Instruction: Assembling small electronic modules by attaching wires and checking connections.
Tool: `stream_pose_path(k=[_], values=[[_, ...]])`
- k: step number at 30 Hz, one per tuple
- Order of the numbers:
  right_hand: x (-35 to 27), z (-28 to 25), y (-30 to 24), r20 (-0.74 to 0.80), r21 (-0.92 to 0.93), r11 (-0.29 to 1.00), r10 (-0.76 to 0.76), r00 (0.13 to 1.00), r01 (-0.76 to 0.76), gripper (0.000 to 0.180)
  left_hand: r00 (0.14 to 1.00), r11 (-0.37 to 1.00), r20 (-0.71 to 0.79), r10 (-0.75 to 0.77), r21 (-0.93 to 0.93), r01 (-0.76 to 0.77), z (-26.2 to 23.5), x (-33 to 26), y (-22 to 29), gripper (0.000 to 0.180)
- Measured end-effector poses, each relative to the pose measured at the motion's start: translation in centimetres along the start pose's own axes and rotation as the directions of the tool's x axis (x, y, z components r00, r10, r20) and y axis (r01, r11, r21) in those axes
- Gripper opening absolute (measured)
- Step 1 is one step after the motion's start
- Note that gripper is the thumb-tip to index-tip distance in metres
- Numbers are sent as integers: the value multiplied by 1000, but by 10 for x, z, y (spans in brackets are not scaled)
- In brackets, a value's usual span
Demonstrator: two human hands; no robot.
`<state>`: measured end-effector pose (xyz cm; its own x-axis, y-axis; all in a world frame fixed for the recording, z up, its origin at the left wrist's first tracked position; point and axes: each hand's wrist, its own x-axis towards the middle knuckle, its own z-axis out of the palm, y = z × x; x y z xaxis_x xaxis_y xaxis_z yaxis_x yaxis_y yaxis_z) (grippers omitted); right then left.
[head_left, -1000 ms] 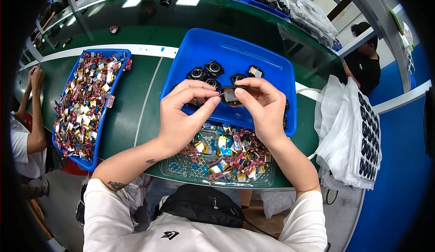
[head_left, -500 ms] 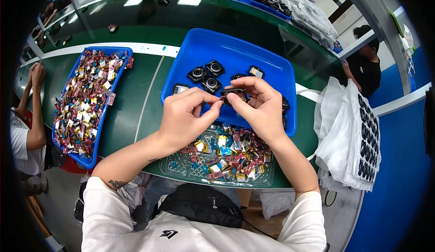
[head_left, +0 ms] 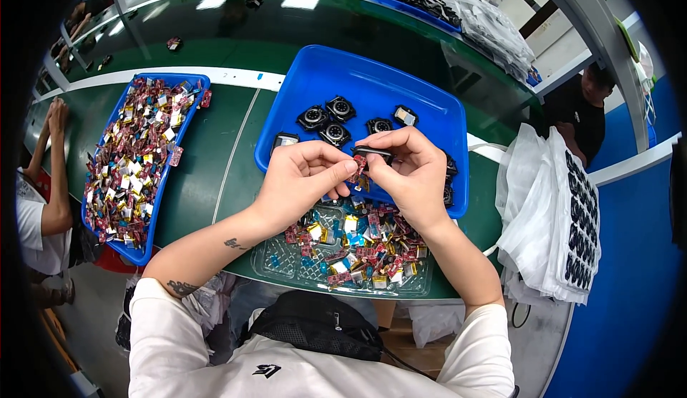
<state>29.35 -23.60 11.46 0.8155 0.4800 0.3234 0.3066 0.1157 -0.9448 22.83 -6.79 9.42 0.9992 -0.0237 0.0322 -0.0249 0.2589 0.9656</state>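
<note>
Our left hand (head_left: 304, 180) and right hand (head_left: 411, 172) were together over the near edge of the blue plastic tray (head_left: 336, 83). The right hand was clamped on a small black round housing part (head_left: 373, 152). The left pinched a small red-and-gold circuit piece (head_left: 358, 164) at its fingertips and pressed it against the underside of that housing.

Versus a second ago: the left hand dropped off the top of the housing and came in lower, with the small piece now at its fingertips and touching the housing. Half a second ago it was already closing in. We judged that the insert step was under way, not finished; seating couldn't be confirmed, since the fingers hid the joint.

Outward: four loose black round housings (head_left: 328, 119) lay in the blue tray beyond the hands. The clear plastic grid tray (head_left: 283, 262), heaped with more red, gold and blue pieces, sat just below the hands. A second long blue tray (head_left: 193, 83) of the same pieces sat on the green bench (head_left: 207, 169) to our left. A stack of white bags with black parts (head_left: 565, 219) lay to our right. Trays and piles hadn't moved across the frames.
</note>
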Motion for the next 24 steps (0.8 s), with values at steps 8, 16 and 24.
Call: stream_pose_path(k=[8,16,24], values=[[2,1,-2,5,37,999,38,999,-38,12,998,998,-21,55,-16,-55,-2,1,-3,15],[0,0,1,46,100,993,57,997,-61,14,985,987,-84,150,76,-144,0,-1,-3,14],[1,-1,6,50,96,995,35,998,-40,14,980,978,-111,164,149,-147,4,-4,1,12]])
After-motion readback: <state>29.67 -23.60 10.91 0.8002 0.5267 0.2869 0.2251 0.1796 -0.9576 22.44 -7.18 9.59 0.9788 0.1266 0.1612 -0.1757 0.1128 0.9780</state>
